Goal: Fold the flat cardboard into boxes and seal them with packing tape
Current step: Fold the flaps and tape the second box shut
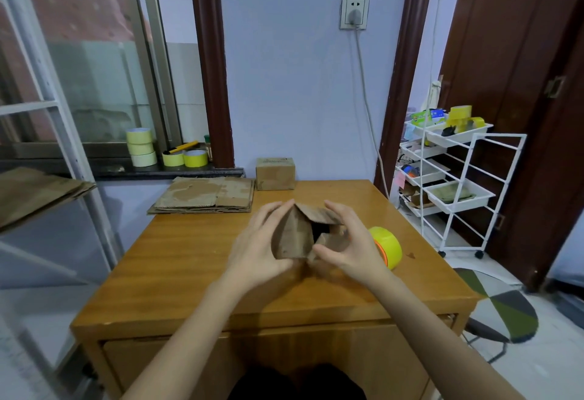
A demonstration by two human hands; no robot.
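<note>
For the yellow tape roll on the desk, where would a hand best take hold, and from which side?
The yellow tape roll stands on edge beside the right hand, its open core facing the person. Probably best taken from above, across its width, thumb on one flat face and fingers on the other; the right side is unobstructed.

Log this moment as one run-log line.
step: folding flaps | left hand: holds box | right hand: pinches flap | flaps: part open | tape roll: on table, untouched

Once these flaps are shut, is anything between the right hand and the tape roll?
Nothing visible. The yellow tape roll lies on the table right behind the right hand, which holds the half-folded box.
</note>
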